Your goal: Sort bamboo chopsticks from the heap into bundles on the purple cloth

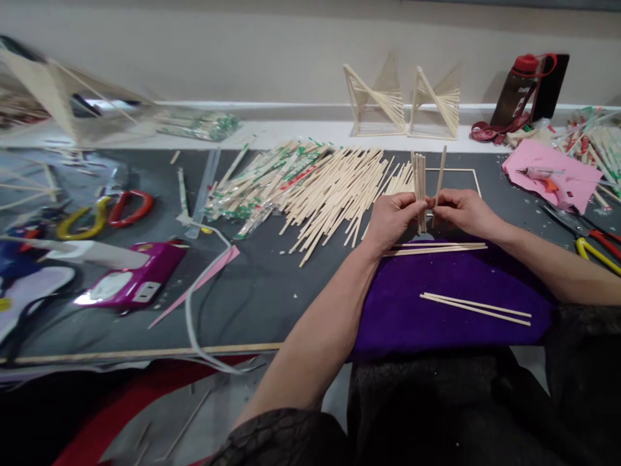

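Note:
My left hand [398,219] is closed around a small upright bundle of chopsticks [418,175]. Close beside it, my right hand [458,210] pinches a single chopstick [441,171] that stands nearly upright, leaning slightly right. Both hands are above the far edge of a purple cloth [436,278]. Two or so loose chopsticks [436,248] lie under the hands, and a pair of chopsticks [475,309] rests nearer to me on the cloth. Behind the hands, a thin square frame of sticks [474,184] lies on the table, partly hidden.
Left of my hands spread a heap of bare chopsticks [334,194] and wrapped chopsticks [272,171]. Two twisted stick models [373,97] stand at the wall. A glue gun [546,175] lies on pink paper, near pliers [582,230]. Scissors [129,207] and a purple device [140,278] sit left.

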The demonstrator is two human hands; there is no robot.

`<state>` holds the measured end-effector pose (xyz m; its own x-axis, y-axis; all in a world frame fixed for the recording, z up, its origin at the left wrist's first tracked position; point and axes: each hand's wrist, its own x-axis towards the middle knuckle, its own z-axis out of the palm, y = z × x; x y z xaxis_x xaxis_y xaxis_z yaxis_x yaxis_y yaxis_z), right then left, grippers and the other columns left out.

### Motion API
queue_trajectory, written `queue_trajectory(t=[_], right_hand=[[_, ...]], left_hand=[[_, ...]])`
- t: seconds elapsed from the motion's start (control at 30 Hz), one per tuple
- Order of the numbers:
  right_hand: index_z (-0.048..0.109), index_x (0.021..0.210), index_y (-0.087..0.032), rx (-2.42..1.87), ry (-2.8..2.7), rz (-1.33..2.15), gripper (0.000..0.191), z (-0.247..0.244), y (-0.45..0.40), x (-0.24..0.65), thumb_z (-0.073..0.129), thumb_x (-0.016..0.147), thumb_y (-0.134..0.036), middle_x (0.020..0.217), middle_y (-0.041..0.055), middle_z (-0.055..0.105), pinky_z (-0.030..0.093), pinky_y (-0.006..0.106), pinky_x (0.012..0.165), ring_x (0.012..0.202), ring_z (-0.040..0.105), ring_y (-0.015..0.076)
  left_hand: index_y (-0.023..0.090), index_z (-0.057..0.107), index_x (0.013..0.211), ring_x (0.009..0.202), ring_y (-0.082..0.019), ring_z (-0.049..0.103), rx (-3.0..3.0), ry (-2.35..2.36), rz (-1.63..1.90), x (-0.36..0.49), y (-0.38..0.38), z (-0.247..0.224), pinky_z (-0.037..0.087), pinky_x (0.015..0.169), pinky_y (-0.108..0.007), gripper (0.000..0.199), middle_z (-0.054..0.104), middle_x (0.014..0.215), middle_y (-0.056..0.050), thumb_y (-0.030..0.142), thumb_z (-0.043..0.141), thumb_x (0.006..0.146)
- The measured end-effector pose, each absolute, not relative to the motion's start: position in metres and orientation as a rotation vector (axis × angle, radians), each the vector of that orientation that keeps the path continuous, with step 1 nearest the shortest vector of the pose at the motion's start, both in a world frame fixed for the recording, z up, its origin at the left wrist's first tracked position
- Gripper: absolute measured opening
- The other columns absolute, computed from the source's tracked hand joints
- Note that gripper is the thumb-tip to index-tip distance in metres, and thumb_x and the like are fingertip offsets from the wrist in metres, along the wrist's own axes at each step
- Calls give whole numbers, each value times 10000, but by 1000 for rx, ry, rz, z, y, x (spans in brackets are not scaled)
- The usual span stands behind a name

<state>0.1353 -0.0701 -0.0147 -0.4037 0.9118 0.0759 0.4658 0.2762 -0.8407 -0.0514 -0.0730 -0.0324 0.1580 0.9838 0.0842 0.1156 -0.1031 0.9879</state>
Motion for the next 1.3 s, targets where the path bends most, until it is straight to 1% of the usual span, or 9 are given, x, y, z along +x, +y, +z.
queue_trajectory(t=[0.07,0.17,0.37,0.6,0.8,0.97,1.17,1.3], right_hand=[[552,726,-206,-1220,-1987,972,122,-20,-68,136,582,779,-312,669,-5,650,415,244,545,579,558,129],[561,698,-199,-1176,-2022,892,144,-25,-64,136,604,756,-323,627,-14,621,393,241,570,607,549,131],[672,704,-181,-1156,-2039,893,143,-25,-62,132,607,737,-304,646,-3,658,407,250,614,645,583,143],[747,737,-189,-1108,-2006,919,201,-27,-59,129,599,736,-325,692,-1,694,414,236,587,650,603,141],[727,673,-186,-1016,-1963,1070,223,-32,-52,128,628,717,-380,641,-2,666,424,235,554,593,576,127],[738,687,-174,-1018,-1914,1200,243,-35,-49,129,644,681,-398,628,-5,655,399,229,493,528,539,113],[733,692,-173,-1022,-1897,1211,245,-35,-50,128,640,675,-399,645,-8,640,409,230,490,537,550,118],[717,678,-176,-1024,-1915,1210,233,-35,-50,128,624,682,-389,644,-18,621,413,231,493,524,539,111]], left_hand=[[159,761,758,657,-156,637,1450,1130,1101,-52,-72,-34,511,623,-261,233,690,675,-4,387,714,735],[163,766,778,643,-148,625,1442,1142,1109,-52,-71,-36,504,619,-260,241,688,680,-1,392,710,728],[162,745,720,662,-147,608,1466,1203,1121,-51,-71,-36,483,611,-244,239,657,670,-3,399,717,713],[170,750,721,735,-148,598,1573,1175,1150,-55,-69,-39,507,667,-260,244,641,803,-27,409,702,721],[177,747,741,802,-162,605,1614,1160,1126,-59,-68,-39,519,652,-258,271,635,916,-48,443,694,727],[180,720,677,844,-176,617,1647,1141,1113,-60,-68,-39,524,682,-259,269,642,929,-59,440,690,739],[188,723,699,821,-179,624,1657,1157,1103,-60,-70,-37,527,683,-273,276,643,893,-52,454,676,756],[184,725,722,851,-180,632,1666,1176,1113,-59,-70,-39,533,698,-271,266,649,922,-55,440,667,766]])
